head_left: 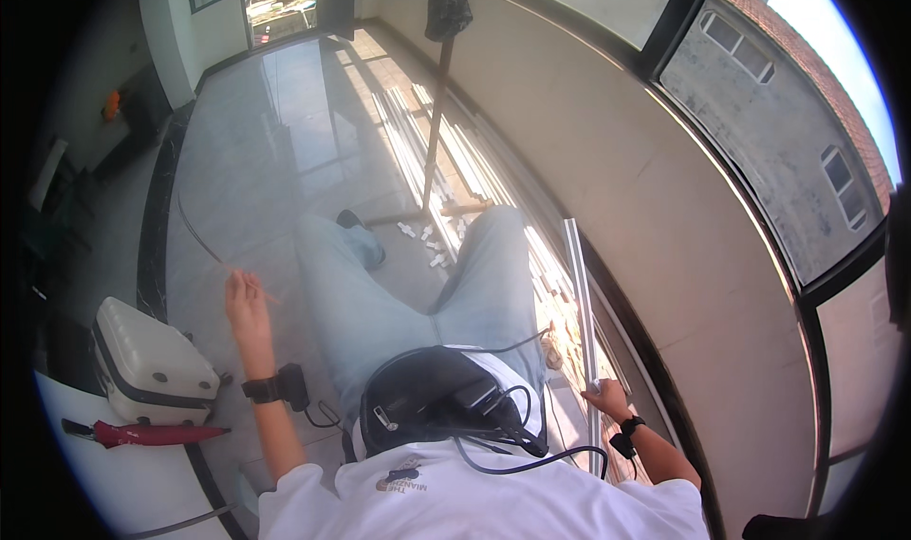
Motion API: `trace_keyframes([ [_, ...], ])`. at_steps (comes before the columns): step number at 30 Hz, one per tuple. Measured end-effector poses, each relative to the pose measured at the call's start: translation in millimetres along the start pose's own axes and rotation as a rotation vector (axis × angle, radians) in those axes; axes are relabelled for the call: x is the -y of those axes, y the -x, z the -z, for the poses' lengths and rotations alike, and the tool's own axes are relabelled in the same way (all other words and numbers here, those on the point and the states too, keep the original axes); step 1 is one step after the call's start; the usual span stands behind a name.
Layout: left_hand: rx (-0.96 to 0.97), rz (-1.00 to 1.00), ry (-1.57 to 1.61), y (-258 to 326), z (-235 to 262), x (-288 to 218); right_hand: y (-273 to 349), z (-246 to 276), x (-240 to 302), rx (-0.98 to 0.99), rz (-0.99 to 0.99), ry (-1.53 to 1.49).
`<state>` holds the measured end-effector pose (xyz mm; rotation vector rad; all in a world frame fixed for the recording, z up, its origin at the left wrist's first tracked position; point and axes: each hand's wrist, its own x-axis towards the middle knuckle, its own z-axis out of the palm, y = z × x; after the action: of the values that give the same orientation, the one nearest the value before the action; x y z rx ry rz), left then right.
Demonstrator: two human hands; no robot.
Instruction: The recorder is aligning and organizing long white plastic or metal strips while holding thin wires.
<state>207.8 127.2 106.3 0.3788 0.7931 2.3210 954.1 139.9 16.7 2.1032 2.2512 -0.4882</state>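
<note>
My left hand [248, 312] is raised over the tiled floor, its fingers closed around a thin, slightly curved rod [201, 240]. One end of the rod points away to the far left, and a short piece sticks out on the other side of my fingers. On the right, my right hand [609, 400] grips a long white strip [580, 303] near its lower end. That strip stands up at a slant beside the wall. Between my knees, several small white plastic pieces [436, 246] are scattered on the floor.
Several long white strips [408, 141] lie along the right wall [664, 198]. A pole [437, 122] with a dark cover stands ahead. At left are a pale suitcase [157, 360] and a folded red umbrella [161, 434]. A black bag [432, 402] with cables rests on my lap.
</note>
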Motion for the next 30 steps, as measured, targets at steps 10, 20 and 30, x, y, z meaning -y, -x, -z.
trace_keyframes([
  [10, -0.001, 0.016, -0.109, -17.6, 6.9, -19.6, -66.5, -72.3, -10.0, 0.306, -0.100, 0.088],
  [20, 0.044, 0.083, -0.440, 24.5, -48.0, 0.4, -366.5, 328.2, 295.2, -0.785, 0.375, -0.312],
  [30, 0.431, 0.205, -0.211, 117.6, -168.6, 28.9, -145.7, 218.5, 428.5, 0.478, 0.689, -1.300],
])
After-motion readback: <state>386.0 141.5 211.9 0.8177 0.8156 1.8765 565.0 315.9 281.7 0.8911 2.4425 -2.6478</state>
